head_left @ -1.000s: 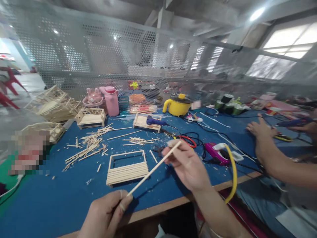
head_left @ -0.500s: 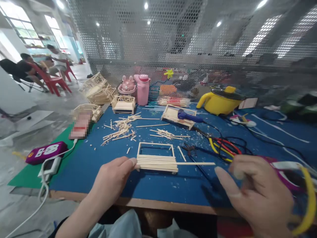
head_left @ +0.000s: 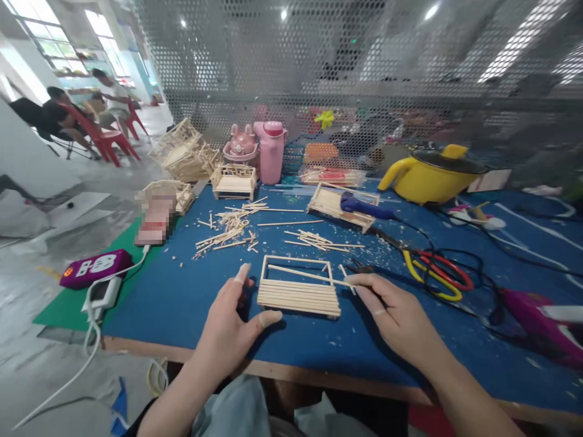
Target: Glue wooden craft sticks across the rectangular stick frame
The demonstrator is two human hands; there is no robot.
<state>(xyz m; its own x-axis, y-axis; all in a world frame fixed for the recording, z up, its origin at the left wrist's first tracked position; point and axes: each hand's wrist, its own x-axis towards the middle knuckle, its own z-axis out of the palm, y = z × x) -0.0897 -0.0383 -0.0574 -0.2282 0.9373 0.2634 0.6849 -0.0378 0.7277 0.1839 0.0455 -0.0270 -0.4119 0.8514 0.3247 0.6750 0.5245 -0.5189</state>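
A small wooden stick frame (head_left: 298, 298) lies on the blue table mat, its front part covered with sticks side by side and its back part an open rectangle. My right hand (head_left: 394, 315) pinches the right end of a long wooden stick (head_left: 305, 275), which slants over the open part of the frame. At the frame's left side is my left hand (head_left: 237, 315), thumb and fingers spread, holding nothing. Whether its thumb touches the frame's front corner I cannot tell. A short stick piece (head_left: 344, 271) lies just right of the frame, near my right fingertips.
Loose sticks (head_left: 230, 227) lie behind the frame. A blue-handled tool (head_left: 368, 207) rests on another stick model (head_left: 319, 206). On the right are pliers (head_left: 432, 276) and black cables; a yellow pot (head_left: 428, 176) stands behind. A phone (head_left: 157, 221) and power bank (head_left: 104, 294) lie left.
My right hand has moved left and now grips the stick's right end. The stick has shifted back over the open part. My left hand has let go and spread its fingers.
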